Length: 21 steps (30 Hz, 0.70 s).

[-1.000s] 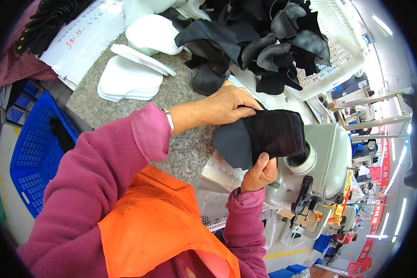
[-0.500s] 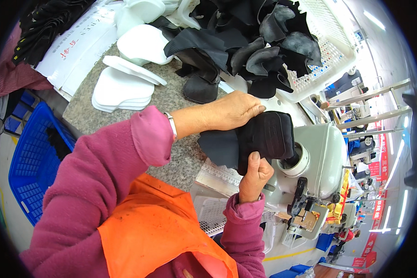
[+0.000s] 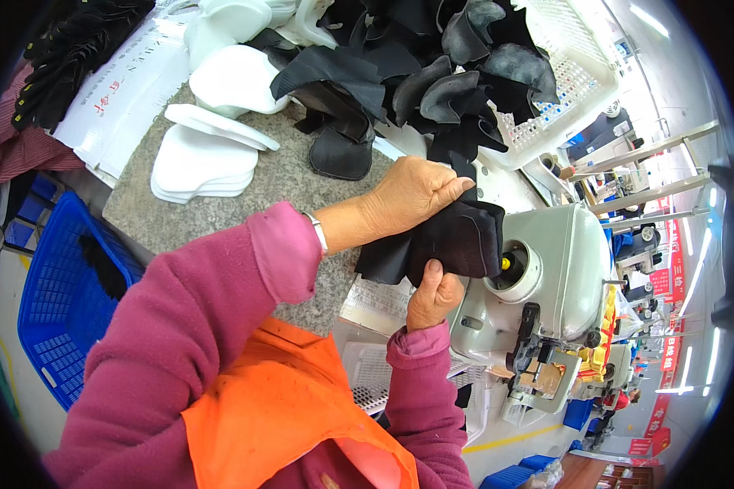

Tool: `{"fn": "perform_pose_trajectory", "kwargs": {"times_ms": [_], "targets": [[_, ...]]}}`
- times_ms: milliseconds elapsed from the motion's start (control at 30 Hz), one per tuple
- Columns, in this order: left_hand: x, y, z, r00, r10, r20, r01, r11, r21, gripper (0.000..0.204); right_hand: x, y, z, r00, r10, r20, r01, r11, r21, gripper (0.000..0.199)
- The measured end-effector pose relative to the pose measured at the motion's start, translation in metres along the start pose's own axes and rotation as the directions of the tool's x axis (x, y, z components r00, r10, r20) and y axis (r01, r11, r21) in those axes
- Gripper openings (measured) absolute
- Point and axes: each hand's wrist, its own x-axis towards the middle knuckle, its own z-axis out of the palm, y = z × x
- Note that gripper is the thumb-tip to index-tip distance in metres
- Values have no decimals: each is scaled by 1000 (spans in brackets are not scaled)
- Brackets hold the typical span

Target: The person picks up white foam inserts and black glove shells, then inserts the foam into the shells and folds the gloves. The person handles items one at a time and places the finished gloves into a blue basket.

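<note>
Hands (image 3: pixel 412 194): both clamped on black piece (image 3: pixel 458 243) | right fingertips mostly hidden | material perhaps fabric

Two hands: one left hand (image 3: pixel 412 194), one right hand (image 3: pixel 432 300). One held black piece (image 3: pixel 458 244). One wristband (image 3: pixel 317 234). One orange apron (image 3: pixel 273 399). Heaped black pieces (image 3: pixel 420 91): several, overlapping, uncountable.

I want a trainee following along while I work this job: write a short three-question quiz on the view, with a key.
1. Open: What do the left hand and the right hand both hold?
2. True or false: The stack of white pieces lies to the left of the pale green machine in the picture.
3. Multiple choice: What colour is the large basket at the far left?
A) red
B) blue
C) white

Key:
1. A black piece
2. True
3. B
</note>
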Motion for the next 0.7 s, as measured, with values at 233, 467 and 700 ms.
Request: {"fn": "perform_pose_trajectory", "kwargs": {"times_ms": [233, 467, 700], "targets": [[1, -3, 2, 991, 28, -131, -20, 998, 64, 44, -4, -3, -11, 1000, 30, 6, -31, 997, 72, 52], [4, -1, 4, 980, 111, -165, -103, 993, 51, 44, -9, 5, -1, 1000, 3, 31, -7, 992, 123, 52], [4, 1, 7, 998, -2, -56, 3, 1000, 17, 44, -19, 14, 0, 999, -15, -37, 14, 999, -37, 51]]}}
